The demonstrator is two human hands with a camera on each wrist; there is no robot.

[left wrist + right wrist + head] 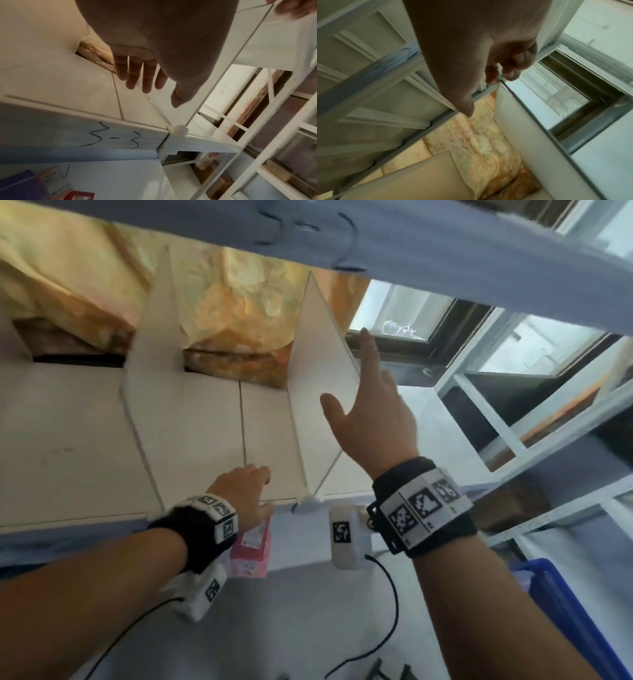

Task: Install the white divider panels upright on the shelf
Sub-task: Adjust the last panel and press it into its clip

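Two white divider panels stand on the pale shelf board. The left divider stands alone. My right hand holds the right divider near its upper edge, thumb on the near face and fingers on the far side. In the right wrist view the fingers curl at that panel's top corner. A white clip seats the panel's front lower corner on the shelf edge. My left hand lies at the shelf's front edge beside the panel's base, fingers straight and empty.
A grey-blue beam of the upper shelf hangs close overhead. An orange plastic-wrapped bundle fills the back of the shelf. White racking stands to the right, a blue crate below it. A pink box sits under my left wrist.
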